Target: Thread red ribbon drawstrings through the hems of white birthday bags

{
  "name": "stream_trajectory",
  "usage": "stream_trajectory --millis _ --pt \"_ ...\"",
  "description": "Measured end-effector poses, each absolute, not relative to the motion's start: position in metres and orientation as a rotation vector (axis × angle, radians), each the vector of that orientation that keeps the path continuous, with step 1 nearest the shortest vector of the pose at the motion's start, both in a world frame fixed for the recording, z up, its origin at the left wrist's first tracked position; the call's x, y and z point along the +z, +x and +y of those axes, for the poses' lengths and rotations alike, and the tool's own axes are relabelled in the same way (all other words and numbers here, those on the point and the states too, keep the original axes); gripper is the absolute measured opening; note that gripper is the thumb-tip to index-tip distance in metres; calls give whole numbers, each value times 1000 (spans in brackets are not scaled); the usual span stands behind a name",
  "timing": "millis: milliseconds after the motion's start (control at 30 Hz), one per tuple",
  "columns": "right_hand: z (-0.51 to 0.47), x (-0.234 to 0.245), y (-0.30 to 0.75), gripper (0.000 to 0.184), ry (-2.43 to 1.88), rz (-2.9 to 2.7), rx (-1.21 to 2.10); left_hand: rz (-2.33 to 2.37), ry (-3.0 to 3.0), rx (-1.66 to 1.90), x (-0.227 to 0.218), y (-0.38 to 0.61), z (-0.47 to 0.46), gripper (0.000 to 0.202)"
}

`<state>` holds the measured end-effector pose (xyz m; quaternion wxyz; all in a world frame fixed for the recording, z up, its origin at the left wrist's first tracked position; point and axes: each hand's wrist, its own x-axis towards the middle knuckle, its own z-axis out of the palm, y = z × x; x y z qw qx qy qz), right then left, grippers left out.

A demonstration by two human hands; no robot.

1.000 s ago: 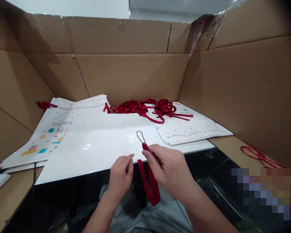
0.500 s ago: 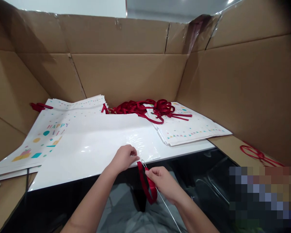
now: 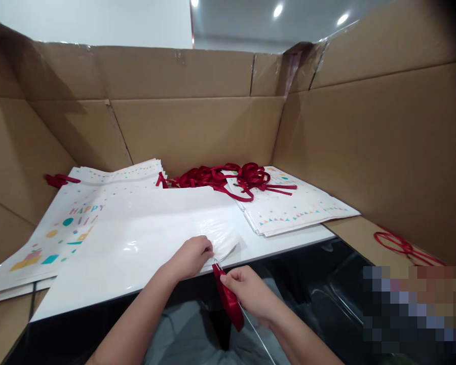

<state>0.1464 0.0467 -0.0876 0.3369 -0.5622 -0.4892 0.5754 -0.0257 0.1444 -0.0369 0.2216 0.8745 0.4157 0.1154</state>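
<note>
My left hand (image 3: 192,256) is closed on the near edge of a flat white paper bag (image 3: 144,233) and lifts its corner a little off the table. Just below that edge, my right hand (image 3: 247,291) pinches a thin wire tool (image 3: 217,264) threaded with a red ribbon (image 3: 228,299). The wire loop's tip sits right under the lifted bag corner, close to my left fingers. The ribbon hangs down over my lap, and the wire's long tail runs down past my right wrist.
A stack of printed "HAPPY" bags (image 3: 61,228) lies to the left, another stack (image 3: 296,208) to the right. A tangle of red ribbons (image 3: 220,177) sits at the back. Cardboard walls (image 3: 197,121) enclose the white table (image 3: 281,238). A loose ribbon (image 3: 399,246) rests on cardboard at right.
My right hand brought the wire tool and ribbon down from above the bag to just below its near edge. My left hand moved forward and gripped that edge, lifting the corner.
</note>
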Motion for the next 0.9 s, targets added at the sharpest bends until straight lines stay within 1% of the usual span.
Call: stream_trajectory --millis 267,900 --pt "54 -87 143 45 -1442 -1316 1478 1128 2534 265 -33 -23 144 29" --pt "56 -90 136 43 -1433 -1298 1393 1145 2623 174 -28 -21 145 32"
